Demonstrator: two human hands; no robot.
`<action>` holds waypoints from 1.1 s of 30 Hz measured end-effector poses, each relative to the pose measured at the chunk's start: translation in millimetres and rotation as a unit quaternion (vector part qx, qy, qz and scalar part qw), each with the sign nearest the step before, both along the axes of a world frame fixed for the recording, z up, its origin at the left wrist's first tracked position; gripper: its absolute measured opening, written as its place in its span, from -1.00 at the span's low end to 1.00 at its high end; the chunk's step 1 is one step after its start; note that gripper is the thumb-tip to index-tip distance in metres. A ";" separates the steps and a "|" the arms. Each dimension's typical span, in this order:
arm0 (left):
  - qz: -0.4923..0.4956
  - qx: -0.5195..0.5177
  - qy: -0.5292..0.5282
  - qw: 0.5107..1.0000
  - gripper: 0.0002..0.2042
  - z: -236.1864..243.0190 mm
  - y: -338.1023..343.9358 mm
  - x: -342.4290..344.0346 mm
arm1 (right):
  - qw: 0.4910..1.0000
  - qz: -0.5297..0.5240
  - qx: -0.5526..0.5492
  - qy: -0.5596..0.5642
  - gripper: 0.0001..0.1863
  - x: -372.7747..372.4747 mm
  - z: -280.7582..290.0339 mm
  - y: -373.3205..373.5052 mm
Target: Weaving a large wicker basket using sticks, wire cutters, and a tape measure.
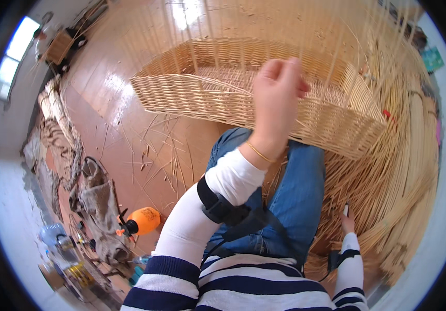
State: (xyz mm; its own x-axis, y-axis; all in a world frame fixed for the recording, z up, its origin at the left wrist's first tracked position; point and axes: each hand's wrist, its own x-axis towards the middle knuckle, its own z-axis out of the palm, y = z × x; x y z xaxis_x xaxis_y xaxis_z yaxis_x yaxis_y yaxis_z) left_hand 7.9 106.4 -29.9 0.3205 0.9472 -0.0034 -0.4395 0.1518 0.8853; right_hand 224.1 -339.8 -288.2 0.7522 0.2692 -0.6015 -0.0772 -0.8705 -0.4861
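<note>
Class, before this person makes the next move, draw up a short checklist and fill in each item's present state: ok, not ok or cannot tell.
1. Left hand's grip holding something: cannot tell; its fingers are curled but blurred, over the basket's near wall.
2. Right hand's grip secure: ok, it seems; closed around a small white object.
3. Basket opening upward: ok; its inside shows.
4. Stakes standing above the walls: ok, though blurred.
5. Strands at hand: ok; a pile lies along the right side.
6. Floor free of scraps: not ok; loose pieces lie left of the knees.
</note>
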 end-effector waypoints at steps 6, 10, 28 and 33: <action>0.010 0.282 0.116 0.952 -0.81 32.0 -35.2 15.2 | 0.935 0.106 -0.112 -0.319 -0.48 29.7 -12.4 3.1; 0.033 0.362 0.135 0.922 -0.82 28.2 -33.7 20.0 | 0.971 0.142 0.130 -0.139 -0.81 -23.5 106.1 122.1; 0.013 0.224 0.447 0.866 -0.76 -89.8 20.3 4.8 | 0.622 0.082 0.326 0.707 -0.44 -235.2 193.7 251.2; -0.017 0.196 0.467 0.862 -0.75 -123.6 24.3 -4.3 | 0.596 0.049 0.329 0.731 -0.46 -235.4 188.6 256.0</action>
